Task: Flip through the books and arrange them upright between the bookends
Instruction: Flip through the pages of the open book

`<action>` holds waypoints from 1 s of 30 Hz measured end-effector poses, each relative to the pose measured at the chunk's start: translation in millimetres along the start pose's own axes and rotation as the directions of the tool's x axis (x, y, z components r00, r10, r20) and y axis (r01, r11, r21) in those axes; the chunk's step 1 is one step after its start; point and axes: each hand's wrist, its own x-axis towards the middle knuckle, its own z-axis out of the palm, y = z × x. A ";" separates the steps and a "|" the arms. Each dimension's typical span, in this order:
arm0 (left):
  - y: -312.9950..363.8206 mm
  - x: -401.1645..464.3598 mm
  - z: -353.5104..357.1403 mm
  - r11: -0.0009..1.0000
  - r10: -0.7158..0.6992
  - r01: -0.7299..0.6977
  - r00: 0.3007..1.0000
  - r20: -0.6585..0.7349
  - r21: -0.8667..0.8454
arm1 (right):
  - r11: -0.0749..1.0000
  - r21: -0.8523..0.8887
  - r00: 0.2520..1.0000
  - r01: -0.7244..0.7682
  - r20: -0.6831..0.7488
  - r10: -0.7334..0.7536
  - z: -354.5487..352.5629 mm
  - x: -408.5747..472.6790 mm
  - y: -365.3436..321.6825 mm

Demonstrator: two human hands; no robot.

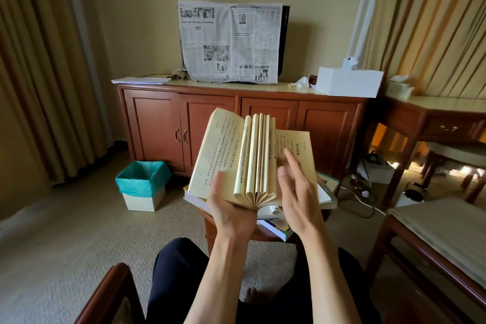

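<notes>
An open paperback [252, 160] with yellowed pages of vertical Chinese print is held above a stack of books [278, 221] that lies flat on a small round wooden bench [210, 229] in front of the seated person's knees. The left hand [231, 208] supports the book from beneath at the spine, its grip clamped on the lower edge with the thumb lying on the left page. The right hand [297, 187] hovers over the right page, fingers straight and apart, holding nothing, while several leaves stand fanned upright in the middle.

The floor is beige carpet [79, 231]. Behind the book stands a reddish wooden sideboard [210, 123] with a pale top, on which a newspaper [228, 42] is draped over a dark screen, with a white tissue box [349, 81] to the right. A small bin with a teal liner [143, 181] sits on the carpet left of the stack. Tan curtains [34, 60] hang on both sides, and a wooden desk [431, 113] stands at right.
</notes>
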 end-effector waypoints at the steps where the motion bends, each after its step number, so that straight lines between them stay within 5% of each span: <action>1: 0.3 -1.2 1.1 1.000 -0.008 0.008 1.000 -0.002 0.000 | 0.999 0.045 0.999 0.027 0.037 -0.029 -2.5 -4.2 -2.6; 7: 7.3 -8.5 17.3 0.999 -0.034 0.034 0.999 0.027 -0.009 | 0.998 0.044 0.952 0.052 0.300 -0.063 -20.3 -3.4 -16.6; 20: 11.0 -6.0 16.6 0.999 0.012 -0.010 0.999 0.041 -0.042 | 0.987 -0.003 0.976 0.158 0.151 -0.156 -6.3 -5.6 -20.6; 30: 20.6 -5.6 13.8 0.998 0.001 -0.001 1.000 0.010 -0.055 | 0.994 0.003 0.950 0.107 0.294 -0.103 -12.0 -3.2 -19.7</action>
